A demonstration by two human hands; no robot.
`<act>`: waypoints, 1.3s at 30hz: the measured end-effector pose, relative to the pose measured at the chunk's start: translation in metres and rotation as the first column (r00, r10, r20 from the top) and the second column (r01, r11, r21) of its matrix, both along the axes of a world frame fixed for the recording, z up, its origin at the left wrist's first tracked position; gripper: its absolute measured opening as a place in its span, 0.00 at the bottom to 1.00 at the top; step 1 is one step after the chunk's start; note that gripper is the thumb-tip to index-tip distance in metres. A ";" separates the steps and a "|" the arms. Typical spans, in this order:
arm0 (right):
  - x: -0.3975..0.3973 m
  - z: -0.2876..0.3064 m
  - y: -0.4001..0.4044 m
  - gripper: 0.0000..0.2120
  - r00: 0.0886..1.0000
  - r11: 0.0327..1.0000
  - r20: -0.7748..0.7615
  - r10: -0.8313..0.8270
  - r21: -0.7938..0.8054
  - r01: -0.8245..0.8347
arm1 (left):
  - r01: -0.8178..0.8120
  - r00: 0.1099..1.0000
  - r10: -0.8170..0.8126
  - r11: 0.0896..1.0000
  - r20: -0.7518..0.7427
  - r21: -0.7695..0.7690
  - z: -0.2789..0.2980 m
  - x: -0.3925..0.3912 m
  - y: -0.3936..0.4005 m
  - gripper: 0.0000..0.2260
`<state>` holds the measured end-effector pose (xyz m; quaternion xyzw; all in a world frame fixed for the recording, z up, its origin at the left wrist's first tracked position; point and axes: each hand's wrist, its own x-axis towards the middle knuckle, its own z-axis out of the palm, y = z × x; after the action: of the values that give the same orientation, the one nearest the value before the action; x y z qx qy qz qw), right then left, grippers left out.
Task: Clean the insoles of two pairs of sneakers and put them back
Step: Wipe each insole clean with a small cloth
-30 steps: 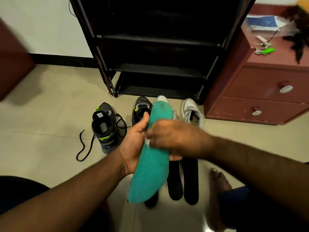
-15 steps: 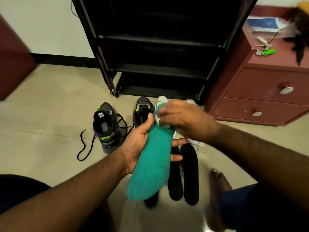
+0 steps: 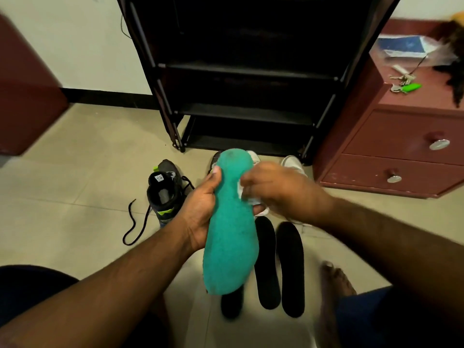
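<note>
- Pale floor tiles [image 3: 75, 177] cover the room, and a black shoe rack [image 3: 238, 79] stands against the wall at 12 o'clock.
- At 2 o'clock stands a reddish drawer cabinet [image 3: 401, 156]; a bunch of keys with a green tag [image 3: 406, 85] lies on its top.
- The left hand [image 3: 200, 209] grips a teal insole [image 3: 231, 227] from its left side, with the thumb on the upper face and the fingers curled under it.
- This insole is lifted above the floor in the middle of the view, its long axis running from 12 to 6 o'clock.
- The right hand [image 3: 273, 189] pinches a small white cloth [image 3: 244, 194] and presses it on the right edge of the teal insole, near the upper half.
- Two black insoles [image 3: 278, 267] lie flat on the tiles side by side, just at 5 o'clock from the teal one.
- One more dark insole [image 3: 232, 305] shows partly under the lower end of the teal insole.
- A black sneaker with green accents [image 3: 164, 194] stands at 9 o'clock from the hands, its loose lace [image 3: 133, 224] on the floor.
- Its dark partner sneaker [image 3: 213, 162] is mostly hidden behind the teal insole.
- White sneakers [image 3: 292, 163] stand behind the right hand, partly covered by it.
- A bare foot [image 3: 336, 282] rests on the tiles at 4 o'clock.
</note>
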<state>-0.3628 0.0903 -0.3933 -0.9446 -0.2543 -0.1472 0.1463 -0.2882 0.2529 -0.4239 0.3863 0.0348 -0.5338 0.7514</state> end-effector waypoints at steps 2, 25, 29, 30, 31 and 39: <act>0.013 0.007 -0.013 0.14 0.987 0.989 0.060 -0.150 0.024 0.149 | 0.005 0.998 -0.003 1.000 0.068 -0.028 0.001 -0.004 -0.001 0.18; -0.009 -0.020 0.069 0.12 0.993 0.945 -0.118 -0.011 0.323 0.049 | -0.184 0.877 0.164 0.983 0.451 0.001 0.008 -0.006 0.057 0.22; -0.010 -0.047 0.060 0.13 0.869 0.970 -0.495 0.027 0.224 0.097 | -0.330 0.698 0.114 0.928 0.707 0.175 -0.002 0.005 0.077 0.15; -0.008 -0.055 0.059 0.12 0.844 0.951 -0.536 -0.009 0.257 0.173 | -0.343 0.625 0.037 0.910 0.780 0.232 -0.008 0.005 0.081 0.13; -0.005 -0.063 0.059 0.10 0.810 0.909 -0.585 -0.037 0.318 0.271 | -0.339 0.553 -0.047 0.899 0.832 0.276 -0.017 0.004 0.083 0.12; 0.013 -0.159 0.080 0.10 0.314 -0.129 -0.941 0.127 0.298 0.946 | -0.219 -0.065 -0.636 0.761 0.769 0.611 -0.111 -0.014 0.108 0.12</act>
<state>-0.3503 0.1703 -0.5526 -0.5504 0.4084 0.1053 0.7205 -0.3021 0.3612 -0.5352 0.8483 -0.4168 -0.1705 0.2787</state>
